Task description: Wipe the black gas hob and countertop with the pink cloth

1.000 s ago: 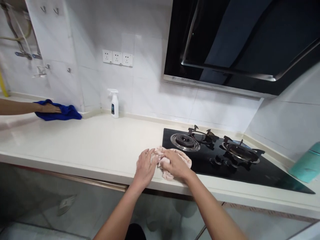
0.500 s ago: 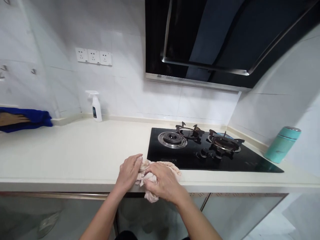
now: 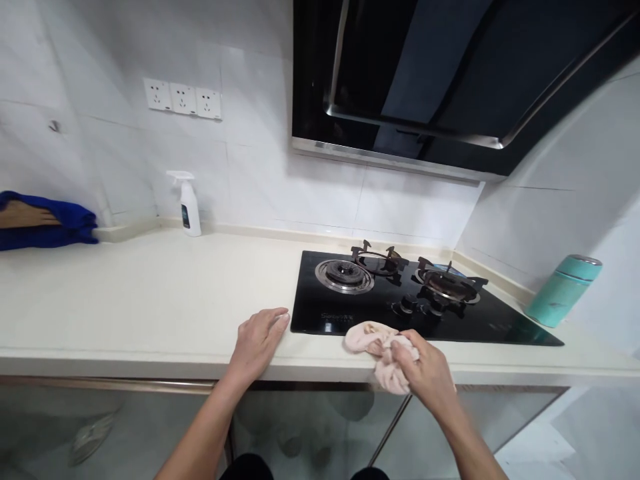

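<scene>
My right hand is wrapped round a crumpled pale pink cloth at the front edge of the gas hob. Part of the cloth lies on the counter strip there, and a fold hangs over the edge. Just left of the hob's front corner, my left hand rests on the cream countertop, fingers stretched out and holding nothing. The hob is black glass, with a bare left burner and two knobs near its front.
A white spray bottle stands by the back wall. At far left lies a blue cloth with something brown. A turquoise flask is right of the hob, pan supports stand on its rear, and a black range hood overhangs it.
My right hand has slid the cloth to the right along the hob's front edge, away from my left hand. The left hand has stayed about where it was.
</scene>
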